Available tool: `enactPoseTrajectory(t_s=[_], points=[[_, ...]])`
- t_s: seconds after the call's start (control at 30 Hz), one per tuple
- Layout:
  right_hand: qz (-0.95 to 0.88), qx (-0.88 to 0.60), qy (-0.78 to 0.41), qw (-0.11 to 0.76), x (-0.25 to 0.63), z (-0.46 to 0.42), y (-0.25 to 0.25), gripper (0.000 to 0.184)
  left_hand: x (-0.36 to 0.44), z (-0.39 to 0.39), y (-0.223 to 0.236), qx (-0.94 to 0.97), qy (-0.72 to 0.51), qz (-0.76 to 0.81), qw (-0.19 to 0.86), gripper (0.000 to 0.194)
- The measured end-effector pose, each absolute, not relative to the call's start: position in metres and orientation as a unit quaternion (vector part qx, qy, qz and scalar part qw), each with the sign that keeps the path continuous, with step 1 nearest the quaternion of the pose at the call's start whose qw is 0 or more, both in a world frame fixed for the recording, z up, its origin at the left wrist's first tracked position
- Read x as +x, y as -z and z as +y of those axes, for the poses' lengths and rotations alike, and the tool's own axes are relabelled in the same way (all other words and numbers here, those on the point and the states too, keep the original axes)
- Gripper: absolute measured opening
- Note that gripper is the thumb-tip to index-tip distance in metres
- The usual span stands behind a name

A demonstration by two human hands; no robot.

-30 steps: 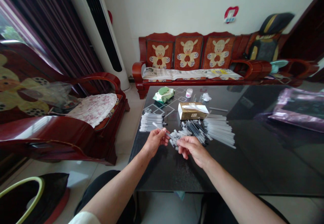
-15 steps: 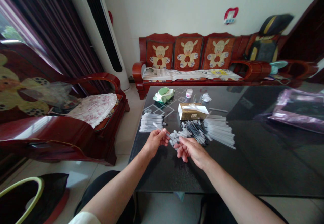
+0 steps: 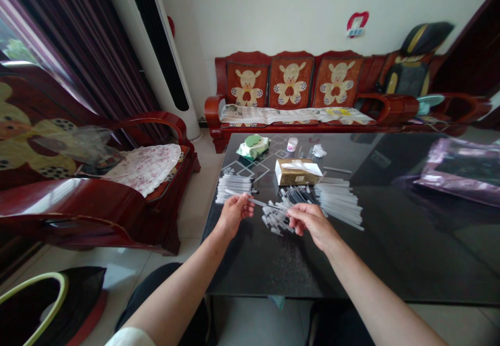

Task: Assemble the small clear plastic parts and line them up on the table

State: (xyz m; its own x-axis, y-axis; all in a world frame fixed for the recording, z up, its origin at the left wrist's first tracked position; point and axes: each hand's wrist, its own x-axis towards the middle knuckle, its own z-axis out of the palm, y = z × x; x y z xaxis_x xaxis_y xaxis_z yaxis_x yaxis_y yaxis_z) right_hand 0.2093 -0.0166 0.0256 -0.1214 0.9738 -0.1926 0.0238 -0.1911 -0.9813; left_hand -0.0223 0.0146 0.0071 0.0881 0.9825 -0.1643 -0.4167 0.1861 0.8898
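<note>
My left hand (image 3: 237,213) pinches a slim translucent pen barrel (image 3: 258,201), which slants across in front of me. A thin dark pen refill (image 3: 276,208) runs from the barrel's right end to my right hand (image 3: 307,220), whose thumb and fingers are closed on it. How far the refill sits inside the barrel I cannot make out. Below and between my hands lies a loose heap of small whitish pen caps (image 3: 273,221). Behind my right hand are black refills (image 3: 300,195). Pale empty-looking barrels (image 3: 339,202) fan out to the right, and a row of pens (image 3: 234,187) lies at the left.
On the dark glossy table (image 3: 390,262) stand a tissue box (image 3: 299,173), a green wipes pack (image 3: 253,147), a small white cup (image 3: 291,144) and crumpled tissue (image 3: 319,150). A purple shiny bag (image 3: 461,171) lies at right. Wooden seats (image 3: 213,107) stand beyond; a bin (image 3: 58,304) is at lower left.
My hands have moved apart: the left a little left and the right to the right and slightly up. The dark refill now shows between them, and more caps are uncovered.
</note>
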Motion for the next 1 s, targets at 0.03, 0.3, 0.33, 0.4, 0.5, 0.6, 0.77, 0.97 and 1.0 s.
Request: enactPoseTrajectory(t_s=[0.03, 0.3, 0.33, 0.4, 0.5, 0.6, 0.77, 0.97, 1.0], points=[[-0.486, -0.515, -0.574, 0.412, 0.210, -0.017, -0.026, 0.025, -0.022, 0.015, -0.007, 0.341, -0.537, 0.410, 0.653, 0.037], [-0.488, -0.525, -0.572, 0.398, 0.215, -0.015, -0.028, 0.022, -0.031, 0.021, -0.009, 0.292, -0.591, 0.422, 0.623, 0.031], [-0.482, -0.530, -0.571, 0.401, 0.217, -0.015, -0.028, 0.021, -0.033, 0.022, -0.010, 0.281, -0.605, 0.422, 0.614, 0.030], [-0.469, -0.534, -0.571, 0.410, 0.219, -0.013, -0.029, 0.020, -0.036, 0.025, -0.013, 0.259, -0.637, 0.418, 0.594, 0.028], [-0.451, -0.535, -0.573, 0.427, 0.222, -0.013, -0.032, 0.019, -0.043, 0.028, -0.017, 0.234, -0.671, 0.410, 0.571, 0.024], [-0.430, -0.532, -0.579, 0.444, 0.221, -0.013, -0.033, 0.020, -0.046, 0.029, -0.016, 0.231, -0.675, 0.409, 0.569, 0.019], [-0.426, -0.512, -0.589, 0.457, 0.214, -0.014, -0.029, 0.024, -0.027, 0.016, -0.013, 0.289, -0.573, 0.412, 0.646, 0.020], [-0.478, -0.503, -0.597, 0.404, 0.200, -0.021, -0.023, 0.026, -0.001, 0.004, -0.007, 0.328, -0.534, 0.389, 0.675, 0.028], [-0.486, -0.503, -0.597, 0.394, 0.199, -0.022, -0.023, 0.026, -0.001, 0.004, -0.006, 0.329, -0.533, 0.401, 0.669, 0.028]])
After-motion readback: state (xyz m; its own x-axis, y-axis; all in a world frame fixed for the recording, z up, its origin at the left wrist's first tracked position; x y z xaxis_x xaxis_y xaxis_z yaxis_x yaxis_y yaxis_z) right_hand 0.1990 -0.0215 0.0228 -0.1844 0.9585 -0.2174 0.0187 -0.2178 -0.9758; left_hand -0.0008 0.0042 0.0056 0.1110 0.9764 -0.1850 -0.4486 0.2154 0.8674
